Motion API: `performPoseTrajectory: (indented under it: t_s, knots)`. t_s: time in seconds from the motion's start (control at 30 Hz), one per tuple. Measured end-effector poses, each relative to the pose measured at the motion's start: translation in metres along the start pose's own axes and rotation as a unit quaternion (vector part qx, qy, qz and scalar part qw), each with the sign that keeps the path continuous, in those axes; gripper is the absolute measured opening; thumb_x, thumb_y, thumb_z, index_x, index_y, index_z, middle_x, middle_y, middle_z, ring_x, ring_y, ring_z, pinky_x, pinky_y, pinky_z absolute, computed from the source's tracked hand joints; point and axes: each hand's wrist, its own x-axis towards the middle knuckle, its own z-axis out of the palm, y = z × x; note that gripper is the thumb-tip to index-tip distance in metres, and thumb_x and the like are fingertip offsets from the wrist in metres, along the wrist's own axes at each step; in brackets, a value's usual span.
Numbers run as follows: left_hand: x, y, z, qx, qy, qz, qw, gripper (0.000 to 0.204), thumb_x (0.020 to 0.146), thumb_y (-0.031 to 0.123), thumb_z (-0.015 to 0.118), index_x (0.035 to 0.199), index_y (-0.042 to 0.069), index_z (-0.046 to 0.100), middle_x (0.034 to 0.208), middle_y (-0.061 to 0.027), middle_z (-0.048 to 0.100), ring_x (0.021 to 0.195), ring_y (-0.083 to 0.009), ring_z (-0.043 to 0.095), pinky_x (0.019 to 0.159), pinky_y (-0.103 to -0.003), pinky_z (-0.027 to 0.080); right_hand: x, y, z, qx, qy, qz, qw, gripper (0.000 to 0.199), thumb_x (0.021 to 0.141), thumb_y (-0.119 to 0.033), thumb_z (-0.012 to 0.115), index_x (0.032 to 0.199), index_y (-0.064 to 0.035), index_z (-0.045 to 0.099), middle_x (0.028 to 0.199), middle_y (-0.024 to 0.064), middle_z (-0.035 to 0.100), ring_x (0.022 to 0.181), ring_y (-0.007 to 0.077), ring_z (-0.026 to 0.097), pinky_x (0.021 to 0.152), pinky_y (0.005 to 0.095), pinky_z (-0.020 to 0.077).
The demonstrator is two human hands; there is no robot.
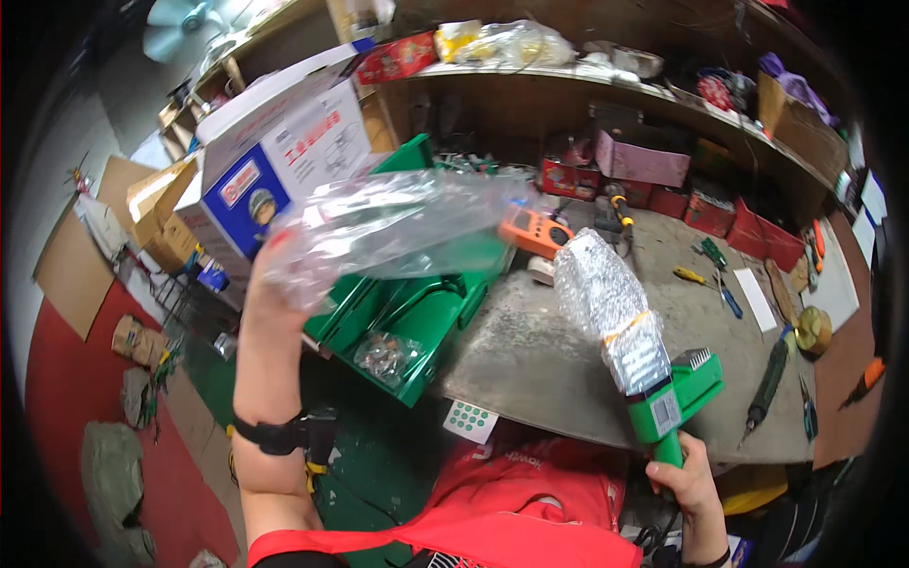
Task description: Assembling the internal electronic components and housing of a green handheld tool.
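My left hand (289, 275) is raised over the left side of the bench, smeared by motion and partly covered by a clear plastic bag (407, 213). It grips one end of the bag, which stretches out to the right. At the lower right, my right hand (691, 478) is closed round the handle of a green power tool (653, 414). The tool's long front part is wrapped in bubble wrap (606, 293) with an orange band round it. Below the plastic bag, an open green case (417, 364) holds a small clear packet (386, 358).
A large white and blue carton (232, 194) stands behind the case. An orange multimeter (535, 232), a yellow-handled screwdriver (694, 276), a black and green pen-like tool (767, 383) and a tape roll (812, 329) lie on the grey bench (502, 350). Red boxes (710, 213) line its back below a loaded shelf (568, 71).
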Motion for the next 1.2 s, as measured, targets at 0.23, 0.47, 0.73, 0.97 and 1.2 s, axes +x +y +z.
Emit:
performPoseTrajectory:
  t_s: [0.23, 0.47, 0.73, 0.97, 1.2]
  knots:
    - [0.004, 0.038, 0.064, -0.129, -0.203, -0.013, 0.971, 0.038, 0.093, 0.025, 0.057, 0.122, 0.000, 0.055, 0.096, -0.0129, 0.065, 0.070, -0.0135, 0.062, 0.045, -0.023, 0.047, 0.013, 0.030, -0.013, 0.025, -0.018, 0.054, 0.998, 0.023, 0.078, -0.006, 0.072, 0.097, 0.0000, 0.061, 0.075, 0.0037, 0.060, 0.055, 0.0106, 0.055, 0.050, 0.0251, 0.0433]
    - [0.050, 0.035, 0.088, -0.344, -0.198, -0.123, 0.910, 0.019, 0.092, 0.011, 0.056, 0.107, -0.001, 0.057, 0.092, -0.0074, 0.062, 0.071, -0.0114, 0.058, 0.058, -0.024, 0.048, 0.008, 0.069, -0.010, -0.121, -0.136, 0.039, 0.982, 0.033, 0.073, -0.016, 0.082, 0.095, 0.0034, 0.066, 0.083, 0.0041, 0.065, 0.078, 0.0111, 0.058, 0.071, 0.0293, 0.0481]
    - [0.036, -0.057, 0.044, 0.090, 0.180, -0.032, 0.979, 0.061, 0.095, 0.063, 0.046, 0.105, 0.004, 0.057, 0.095, -0.0094, 0.064, 0.082, -0.0201, 0.061, 0.072, -0.033, 0.048, 0.017, 0.045, 0.006, -0.071, -0.137, -0.025, 0.988, 0.049, 0.072, -0.020, 0.080, 0.111, 0.0048, 0.064, 0.094, 0.0048, 0.064, 0.086, 0.0122, 0.056, 0.080, 0.0290, 0.0473]
    - [-0.067, -0.172, 0.111, 0.623, 0.010, 0.343, 0.702, 0.088, 0.078, 0.047, 0.074, 0.147, 0.007, 0.039, 0.153, -0.0205, 0.032, 0.142, -0.0429, 0.027, 0.115, -0.053, 0.023, 0.033, 0.036, 0.030, -0.095, -0.157, 0.027, 0.983, 0.047, 0.074, -0.018, 0.079, 0.112, 0.0046, 0.063, 0.094, 0.0039, 0.064, 0.086, 0.0118, 0.056, 0.079, 0.0284, 0.0473]
    - [-0.105, -0.187, 0.120, 0.668, -0.085, 0.273, 0.687, 0.052, 0.090, 0.031, 0.061, 0.135, 0.005, 0.056, 0.145, -0.0153, 0.049, 0.139, -0.0376, 0.039, 0.113, -0.051, 0.027, 0.048, 0.010, 0.068, 0.040, -0.214, 0.086, 0.972, 0.037, 0.074, -0.017, 0.076, 0.100, 0.0026, 0.059, 0.073, 0.0067, 0.059, 0.055, 0.0140, 0.055, 0.051, 0.0260, 0.0426]
